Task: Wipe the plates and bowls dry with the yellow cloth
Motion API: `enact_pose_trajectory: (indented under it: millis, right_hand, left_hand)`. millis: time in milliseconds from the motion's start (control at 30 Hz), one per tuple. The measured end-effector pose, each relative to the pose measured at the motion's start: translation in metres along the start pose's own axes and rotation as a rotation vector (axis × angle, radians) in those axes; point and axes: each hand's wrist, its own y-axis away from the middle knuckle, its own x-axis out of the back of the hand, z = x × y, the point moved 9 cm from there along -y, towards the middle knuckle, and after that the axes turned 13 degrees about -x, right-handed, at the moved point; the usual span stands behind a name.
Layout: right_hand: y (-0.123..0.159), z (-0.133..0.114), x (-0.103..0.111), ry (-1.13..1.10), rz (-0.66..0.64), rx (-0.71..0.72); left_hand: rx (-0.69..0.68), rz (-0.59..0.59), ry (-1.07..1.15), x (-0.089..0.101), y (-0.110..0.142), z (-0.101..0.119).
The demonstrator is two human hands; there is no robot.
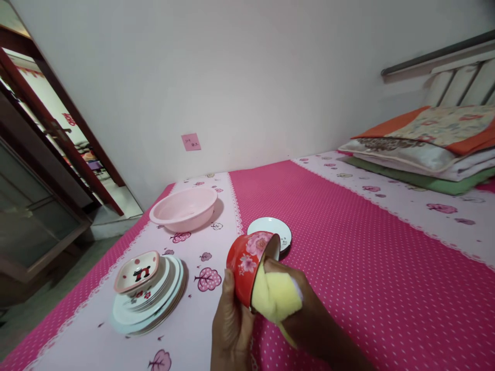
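A red bowl [240, 260] with pink flowers is tilted on its side, its mouth turned to the right. My left hand [229, 322] grips it from below and the left, thumb along the outside. In my right hand [299, 304] is a yellow cloth [276, 297], bunched against the bowl's rim and reaching into its mouth; some of the fingers are hidden inside. Just behind the bowl, a small stack of white dishes [268, 225] lies on the pink bedspread.
Left of my hands stands a stack of plates [176, 281] topped by a small square bowl [124, 275]. A pink basin [185, 224] sits near the wall. Folded bedding and pillows [421, 154] lie at the far right. The bed's left edge drops to the floor.
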Motion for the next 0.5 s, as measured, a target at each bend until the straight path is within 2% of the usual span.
enact_pose_trajectory:
  millis: [67, 100, 167, 233, 300, 367, 433, 500]
  right_hand:
    - [0.000, -0.025, -0.017, 0.252, -0.084, 0.178]
    - [0.000, -0.032, -0.022, 0.396, -0.084, 0.246]
    - [-0.002, -0.036, -0.026, 0.649, -0.005, 0.339]
    - [-0.004, -0.033, -0.025, 0.774, 0.062, 0.356]
    - [-0.005, -0.033, -0.019, 0.722, 0.076, 0.346]
    - [-0.005, -0.036, -0.010, 0.542, 0.057, 0.312]
    - [-0.006, -0.036, 0.003, 0.310, 0.040, 0.219]
    - [-0.008, -0.025, 0.013, 0.088, 0.033, 0.089]
  left_hand:
    - [-0.021, 0.103, -0.004, 0.000, -0.002, 0.003]
    - [-0.031, 0.153, -0.013, -0.002, -0.003, 0.003]
    - [-0.043, 0.236, -0.047, -0.006, -0.003, 0.002]
    - [-0.055, 0.256, -0.099, -0.013, -0.001, 0.002]
    - [-0.078, 0.203, -0.172, -0.020, 0.001, 0.007]
    - [-0.076, 0.120, -0.268, -0.023, 0.006, 0.013]
    - [-0.019, 0.008, -0.359, -0.023, 0.011, 0.014]
    - [0.024, -0.131, -0.413, -0.027, 0.015, 0.012]
